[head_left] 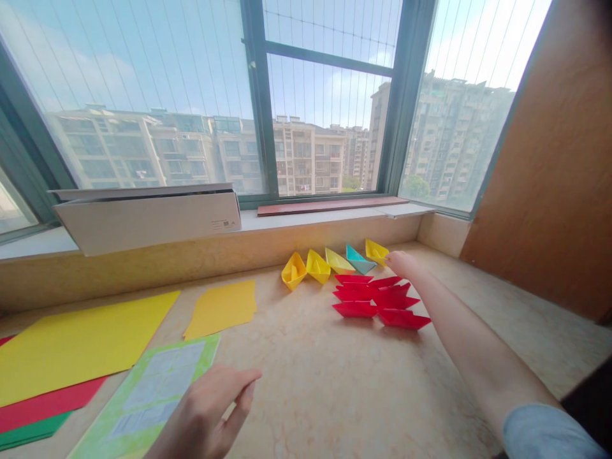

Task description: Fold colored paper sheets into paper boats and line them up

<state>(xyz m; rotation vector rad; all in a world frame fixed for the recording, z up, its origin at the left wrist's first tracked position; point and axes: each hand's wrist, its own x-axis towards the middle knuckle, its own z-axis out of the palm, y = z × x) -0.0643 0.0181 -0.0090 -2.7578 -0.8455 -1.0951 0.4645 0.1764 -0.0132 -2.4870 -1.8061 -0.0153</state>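
At the far end of a row of paper boats, my right hand (pixel 402 262) pinches the near tip of a yellow paper boat (pixel 376 251); its other fingers are mostly hidden. Left of that boat stand a blue paper boat (pixel 359 260), a pale yellow one (pixel 339 262), a yellow one (pixel 318 266) and an orange-yellow one (pixel 293 271). Several red paper boats (pixel 354 309) are grouped just in front. My left hand (pixel 205 411) is low over the surface, beside a green-and-white printed sheet (pixel 165 376), thumb and index tips together, nothing visible between them.
Yellow paper (pixel 86 338) lies at left over red (pixel 57 403) and green sheets (pixel 36 431). A smaller orange-yellow sheet (pixel 222 309) is nearby. On the window ledge (pixel 272 221) rest a white box (pixel 153 220) and a reddish-brown strip (pixel 325 206). A brown panel (pixel 549 159) borders the right.
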